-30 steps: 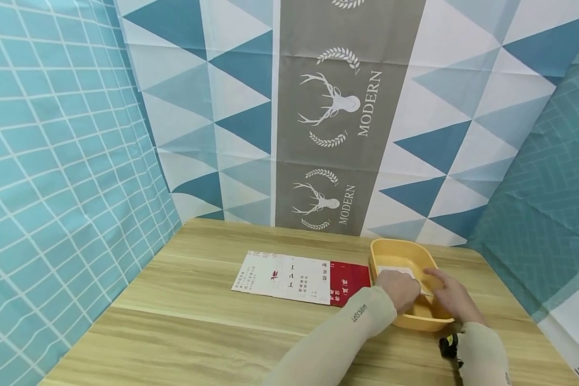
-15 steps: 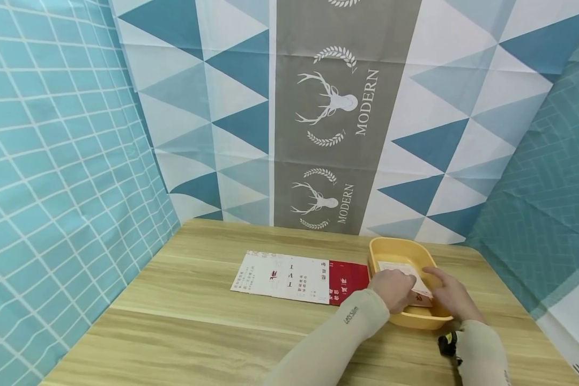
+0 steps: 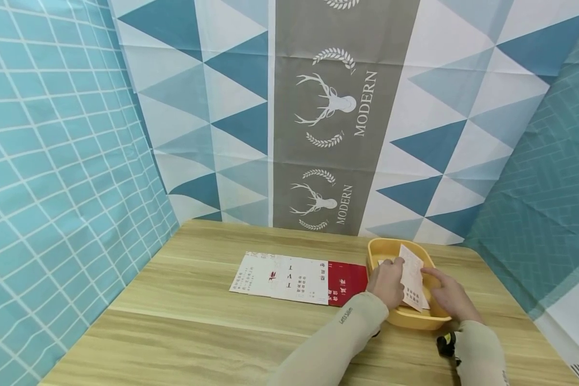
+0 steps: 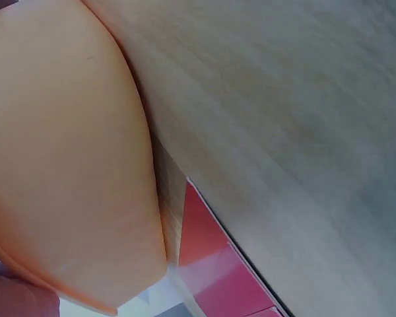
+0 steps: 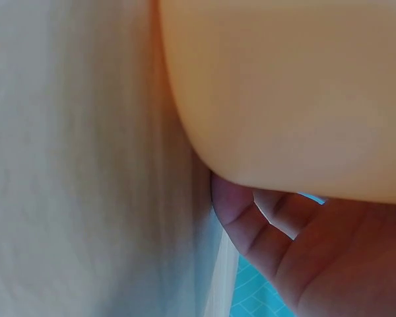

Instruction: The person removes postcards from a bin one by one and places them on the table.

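A yellow plastic tray [image 3: 417, 321] stands at the right of the table, with white printed cards inside. My left hand [image 3: 388, 282] reaches over its left rim and pinches one card [image 3: 412, 279], tilted up on edge; another lies beneath it. At the opposite rim, my right hand [image 3: 452, 296] grips the tray, its thumb side over the rim. In the right wrist view, curled fingers [image 5: 234, 205] press the tray's outer wall. The left wrist view shows mostly the tray's outside [image 4: 72, 152]; the pinching fingertips are hidden there.
A row of white printed cards [image 3: 280, 276] and red cards [image 3: 346, 284] lies edge to edge left of the tray, the red end close to its wall. Patterned cloth [image 3: 318, 134] hangs behind the wooden table [image 3: 198, 332].
My left hand has drawn a card up from the tray, turning it from flat to tilted with its print showing. My right hand stays at the tray's right rim.
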Available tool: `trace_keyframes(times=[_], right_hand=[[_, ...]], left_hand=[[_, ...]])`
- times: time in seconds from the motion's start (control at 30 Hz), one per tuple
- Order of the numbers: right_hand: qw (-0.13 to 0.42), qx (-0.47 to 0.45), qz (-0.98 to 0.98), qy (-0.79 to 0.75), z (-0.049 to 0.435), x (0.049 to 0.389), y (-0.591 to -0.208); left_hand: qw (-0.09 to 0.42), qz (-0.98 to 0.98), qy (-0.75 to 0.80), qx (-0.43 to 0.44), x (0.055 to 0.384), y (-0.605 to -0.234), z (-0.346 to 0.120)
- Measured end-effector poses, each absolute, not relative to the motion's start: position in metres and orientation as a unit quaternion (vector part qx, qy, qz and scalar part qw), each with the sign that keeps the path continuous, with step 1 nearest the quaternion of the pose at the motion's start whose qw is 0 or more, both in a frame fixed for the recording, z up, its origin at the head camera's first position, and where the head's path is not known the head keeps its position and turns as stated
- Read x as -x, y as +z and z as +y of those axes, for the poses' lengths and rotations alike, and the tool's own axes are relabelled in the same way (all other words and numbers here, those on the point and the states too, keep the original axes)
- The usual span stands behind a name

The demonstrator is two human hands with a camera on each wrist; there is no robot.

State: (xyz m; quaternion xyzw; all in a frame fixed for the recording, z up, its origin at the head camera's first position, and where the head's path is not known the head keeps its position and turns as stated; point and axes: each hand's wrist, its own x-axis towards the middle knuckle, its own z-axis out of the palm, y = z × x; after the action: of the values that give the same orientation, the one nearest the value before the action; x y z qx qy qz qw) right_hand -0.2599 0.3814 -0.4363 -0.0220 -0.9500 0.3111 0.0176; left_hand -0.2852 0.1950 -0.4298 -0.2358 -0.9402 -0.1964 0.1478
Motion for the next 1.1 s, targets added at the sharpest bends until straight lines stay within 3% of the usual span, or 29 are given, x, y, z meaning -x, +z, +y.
trace_keyframes(times=[0.73, 0.93, 1.1], right_hand=[[0.03, 0.016, -0.954, 0.299, 0.38, 0.26, -0.434], [0.036, 0.012, -0.957, 0.287, 0.382, 0.262, -0.432], [0.017, 0.021, -0.953, 0.303, 0.382, 0.261, -0.436]], left_hand=[[0.211, -0.951, -0.101, 0.202, 0.287, -0.428, 0.203], [0.161, -0.946, -0.16, 0.23, 0.292, -0.424, 0.197], [0.092, -0.916, -0.321, 0.221, 0.296, -0.421, 0.186]])
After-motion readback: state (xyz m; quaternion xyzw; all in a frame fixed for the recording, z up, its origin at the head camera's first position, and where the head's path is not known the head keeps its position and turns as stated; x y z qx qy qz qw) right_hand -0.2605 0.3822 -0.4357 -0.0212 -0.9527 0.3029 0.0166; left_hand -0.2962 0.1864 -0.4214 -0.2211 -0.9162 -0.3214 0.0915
